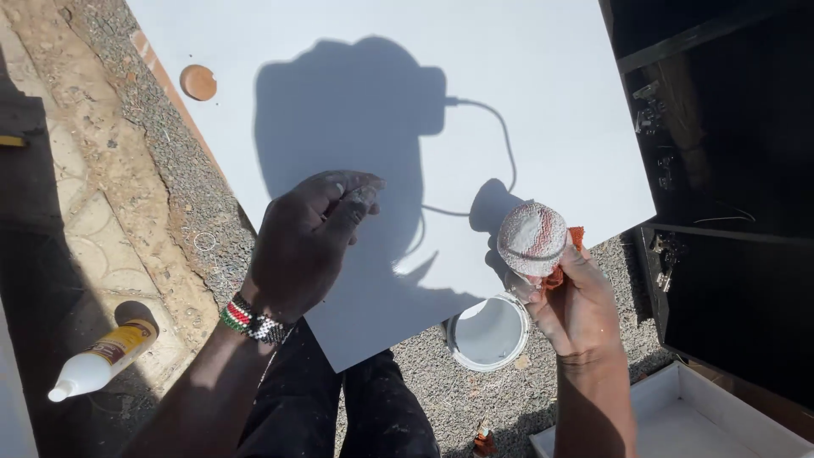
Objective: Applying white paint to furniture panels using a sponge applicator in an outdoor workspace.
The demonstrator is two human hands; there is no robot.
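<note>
there, paint-caked rag ball (532,238) in right hand (577,309)

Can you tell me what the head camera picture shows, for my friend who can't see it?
A person looks down at their two hands over a big white board lying outdoors in the sun. The right hand holds a ball-shaped pad streaked white and red; the left hand has white-smeared fingertips. A small tub of white paint sits on the gravel below.
</note>
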